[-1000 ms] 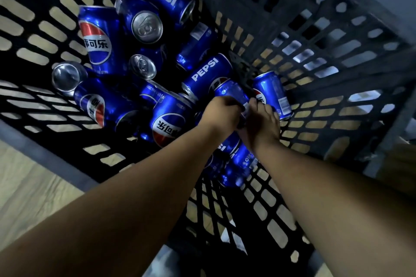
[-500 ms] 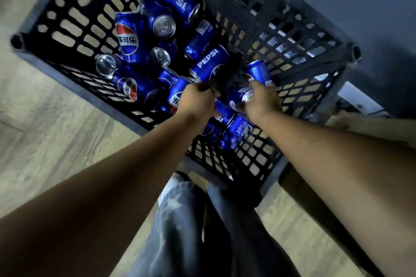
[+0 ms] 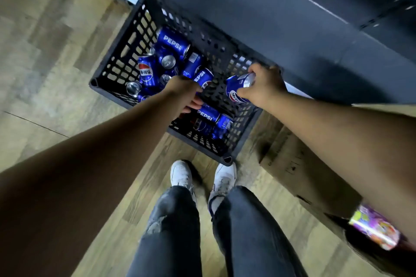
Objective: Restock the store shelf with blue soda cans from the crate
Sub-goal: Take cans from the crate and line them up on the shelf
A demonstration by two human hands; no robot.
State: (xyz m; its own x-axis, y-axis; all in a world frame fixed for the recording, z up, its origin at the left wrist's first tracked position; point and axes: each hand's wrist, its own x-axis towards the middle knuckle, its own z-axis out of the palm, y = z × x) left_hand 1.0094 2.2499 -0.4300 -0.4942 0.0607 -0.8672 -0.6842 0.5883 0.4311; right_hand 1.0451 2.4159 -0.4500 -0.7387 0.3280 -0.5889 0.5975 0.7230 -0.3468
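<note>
Lifted clear of the black slotted plastic crate point(image 3: 126, 56), one blue aluminium soda can point(image 3: 236, 91) is gripped by the right hand point(image 3: 263, 86); left hand point(image 3: 183, 94) (grip indiscernible) hovers, shelf placement pending.

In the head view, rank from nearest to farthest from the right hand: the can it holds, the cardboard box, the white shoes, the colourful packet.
1. The can, gripped in the right hand.
2. Cardboard box, below the right forearm.
3. White shoes, near the crate's near corner.
4. Colourful packet, far lower right.
</note>
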